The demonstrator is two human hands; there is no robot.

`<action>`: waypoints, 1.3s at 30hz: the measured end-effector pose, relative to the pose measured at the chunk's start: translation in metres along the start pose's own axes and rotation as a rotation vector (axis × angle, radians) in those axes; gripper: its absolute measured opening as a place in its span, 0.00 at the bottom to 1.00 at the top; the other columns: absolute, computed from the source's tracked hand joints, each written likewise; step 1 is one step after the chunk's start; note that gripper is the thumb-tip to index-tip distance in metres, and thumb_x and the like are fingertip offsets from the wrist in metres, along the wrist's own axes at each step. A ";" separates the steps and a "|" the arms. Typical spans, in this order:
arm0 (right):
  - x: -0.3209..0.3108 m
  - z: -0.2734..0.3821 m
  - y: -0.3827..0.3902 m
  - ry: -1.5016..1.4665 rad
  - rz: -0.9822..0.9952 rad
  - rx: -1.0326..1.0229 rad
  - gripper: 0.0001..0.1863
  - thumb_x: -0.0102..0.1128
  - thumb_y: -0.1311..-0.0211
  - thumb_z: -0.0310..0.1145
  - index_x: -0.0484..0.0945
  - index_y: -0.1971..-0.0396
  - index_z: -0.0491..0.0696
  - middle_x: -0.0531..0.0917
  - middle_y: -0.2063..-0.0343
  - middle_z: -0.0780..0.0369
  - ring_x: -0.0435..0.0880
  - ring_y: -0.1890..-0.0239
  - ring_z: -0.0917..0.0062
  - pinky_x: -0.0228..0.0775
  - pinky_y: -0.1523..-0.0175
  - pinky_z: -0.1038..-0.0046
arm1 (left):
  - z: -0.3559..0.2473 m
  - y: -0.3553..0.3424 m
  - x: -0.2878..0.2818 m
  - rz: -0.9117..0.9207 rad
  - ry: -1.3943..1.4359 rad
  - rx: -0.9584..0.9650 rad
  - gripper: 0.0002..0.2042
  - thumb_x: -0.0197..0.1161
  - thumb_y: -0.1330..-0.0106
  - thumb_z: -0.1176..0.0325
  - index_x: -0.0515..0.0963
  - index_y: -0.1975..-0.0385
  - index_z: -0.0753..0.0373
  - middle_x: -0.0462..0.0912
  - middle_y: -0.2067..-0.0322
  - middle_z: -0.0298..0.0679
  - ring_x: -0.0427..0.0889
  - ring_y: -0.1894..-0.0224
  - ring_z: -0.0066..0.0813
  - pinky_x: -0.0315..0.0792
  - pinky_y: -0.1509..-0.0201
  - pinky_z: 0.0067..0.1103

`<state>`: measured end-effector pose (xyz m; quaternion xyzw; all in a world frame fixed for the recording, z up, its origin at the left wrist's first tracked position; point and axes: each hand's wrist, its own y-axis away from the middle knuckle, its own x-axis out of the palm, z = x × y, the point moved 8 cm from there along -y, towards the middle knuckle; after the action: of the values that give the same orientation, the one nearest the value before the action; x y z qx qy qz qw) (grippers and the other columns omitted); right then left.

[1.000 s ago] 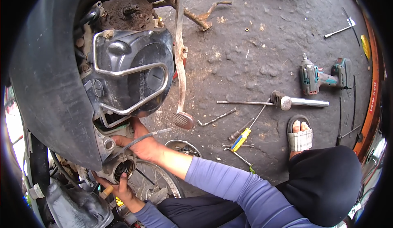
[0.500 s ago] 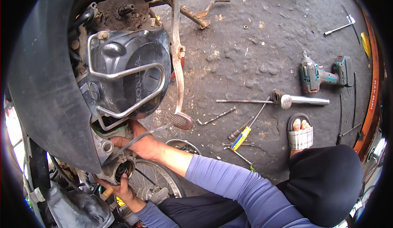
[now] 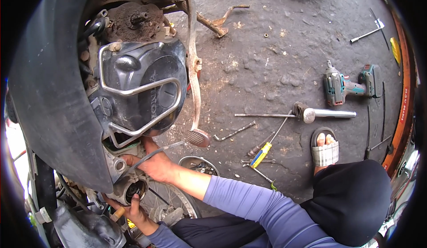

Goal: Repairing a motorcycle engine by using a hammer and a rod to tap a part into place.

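Observation:
My left hand is closed round a round metal engine housing. Its thumb presses at the rim of the dark bore, while the other fingers are mostly hidden behind. A tan cylindrical piece lies beside those fingers. Just above, my right hand reaches in under the black engine cover, thumb stretched toward a metal boss with a hole. Its fingertips disappear behind the cover and the bent metal guard, so what they grip is hidden. A grey hose crosses in front of that hand.
A foot pedal sticks out near my right wrist. Behind my forearm stand a metal bowl and a spoked wheel. On the floor lie a yellow-blue screwdriver, hammer, hex key and cordless impact wrench.
The whole scene sits slightly lower in the picture, and a pale rounded edge has come in at the top. Both hands keep nearly the same places on the engine.

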<state>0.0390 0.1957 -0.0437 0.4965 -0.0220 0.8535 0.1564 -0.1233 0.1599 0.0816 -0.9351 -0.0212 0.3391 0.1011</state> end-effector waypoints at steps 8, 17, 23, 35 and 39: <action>0.002 -0.006 0.000 -0.077 0.039 0.023 0.41 0.68 0.45 0.45 0.57 0.39 0.39 0.70 0.44 0.56 0.68 0.42 0.70 0.59 0.38 0.70 | 0.008 0.002 -0.008 0.008 0.028 -0.035 0.49 0.62 0.60 0.75 0.46 0.32 0.65 0.60 0.39 0.48 0.62 0.38 0.43 0.55 0.33 0.31; 0.004 -0.002 0.001 -0.113 0.049 0.021 0.42 0.67 0.45 0.45 0.56 0.38 0.39 0.70 0.44 0.56 0.66 0.41 0.70 0.58 0.37 0.70 | 0.007 -0.001 -0.011 0.030 0.004 -0.011 0.49 0.63 0.60 0.75 0.47 0.32 0.64 0.60 0.40 0.48 0.62 0.38 0.42 0.54 0.33 0.31; 0.003 -0.005 0.000 -0.163 0.090 0.040 0.42 0.67 0.45 0.45 0.55 0.38 0.39 0.68 0.43 0.53 0.65 0.40 0.67 0.55 0.36 0.68 | 0.010 0.001 -0.011 0.009 -0.059 0.082 0.48 0.62 0.59 0.75 0.47 0.32 0.65 0.60 0.39 0.47 0.62 0.38 0.42 0.54 0.33 0.31; -0.019 -0.034 0.002 -0.666 -0.015 0.416 0.20 0.59 0.36 0.35 0.70 0.46 0.48 0.76 0.50 0.66 0.73 0.49 0.79 0.66 0.46 0.70 | 0.010 -0.003 -0.017 -0.013 -0.149 0.076 0.48 0.65 0.61 0.70 0.50 0.34 0.67 0.58 0.38 0.47 0.58 0.37 0.39 0.50 0.32 0.30; -0.031 -0.031 -0.014 -0.636 -0.009 0.382 0.14 0.58 0.36 0.32 0.73 0.51 0.49 0.78 0.56 0.67 0.74 0.51 0.79 0.69 0.49 0.67 | 0.009 -0.002 -0.010 0.008 -0.093 0.053 0.46 0.64 0.59 0.73 0.51 0.34 0.65 0.58 0.39 0.45 0.59 0.37 0.38 0.49 0.32 0.28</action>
<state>0.0317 0.2074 -0.0874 0.7572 0.0926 0.6447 0.0501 -0.1361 0.1626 0.0816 -0.9153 -0.0129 0.3833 0.1233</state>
